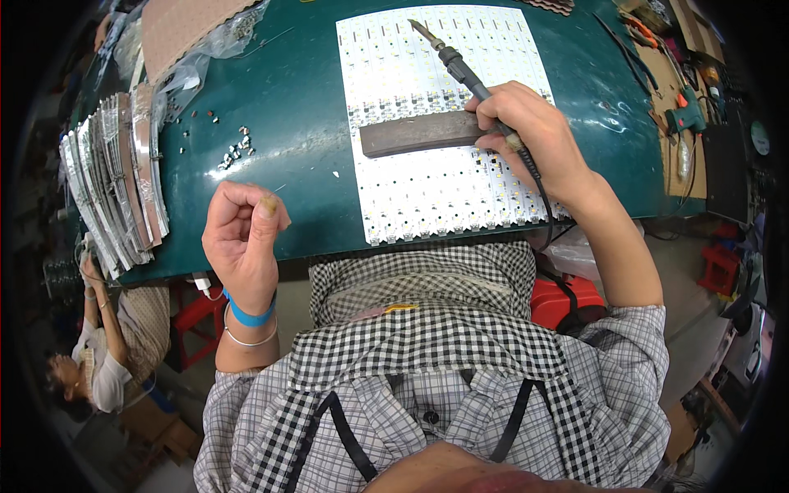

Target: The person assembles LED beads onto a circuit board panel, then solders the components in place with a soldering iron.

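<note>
My right hand [534,135] is closed round a soldering iron [467,76], its tip pointing up and away to the left. The thumb and fingertips of that hand also touch the right end of a dark rectangular bar [419,134]. This bar lies across a white circuit board panel [444,197] with rows of small components. Left of the panel, over the table's front edge, my left hand [246,234] is closed with thumb against the curled fingers. A short, thin piece of solder wire [280,188] pokes out from its fingertips.
Small metal components [237,149] lie scattered on the green table [296,99]. At the left stands a row of silvery strip boards [115,177], near plastic bags [185,78]. Tools, including a green-handled one [686,117], lie at the right. Another person [103,366] sits at the left.
</note>
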The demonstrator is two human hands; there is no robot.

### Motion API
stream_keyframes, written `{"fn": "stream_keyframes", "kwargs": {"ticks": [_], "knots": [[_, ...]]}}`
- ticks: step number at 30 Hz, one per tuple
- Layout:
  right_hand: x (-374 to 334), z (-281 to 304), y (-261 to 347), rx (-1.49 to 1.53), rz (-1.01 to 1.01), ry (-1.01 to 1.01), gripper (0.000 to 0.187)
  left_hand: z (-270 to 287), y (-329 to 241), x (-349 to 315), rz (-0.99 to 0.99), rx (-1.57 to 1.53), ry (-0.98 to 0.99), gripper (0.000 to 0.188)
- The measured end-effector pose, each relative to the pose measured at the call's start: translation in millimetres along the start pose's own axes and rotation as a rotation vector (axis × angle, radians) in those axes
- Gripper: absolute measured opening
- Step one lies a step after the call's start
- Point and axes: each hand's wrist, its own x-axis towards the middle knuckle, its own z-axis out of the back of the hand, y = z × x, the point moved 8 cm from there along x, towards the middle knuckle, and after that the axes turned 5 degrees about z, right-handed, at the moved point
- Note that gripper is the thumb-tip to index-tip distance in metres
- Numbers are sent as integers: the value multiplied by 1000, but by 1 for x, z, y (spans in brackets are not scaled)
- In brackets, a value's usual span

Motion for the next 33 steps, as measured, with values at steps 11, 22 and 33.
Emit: {"fn": "stream_keyframes", "kwargs": {"ticks": [11, 22, 33], "knots": [[-12, 28, 7, -78, -33, -106, 32, -98, -67, 21, -325, 429, 315, 12], [-168, 113, 33, 94, -418, -830, 29, -215, -58, 35, -834, 546, 542, 18], [-186, 108, 46, 162, -471, -872, 14, -257, -15, 36, -730, 722, 737, 20]]}}
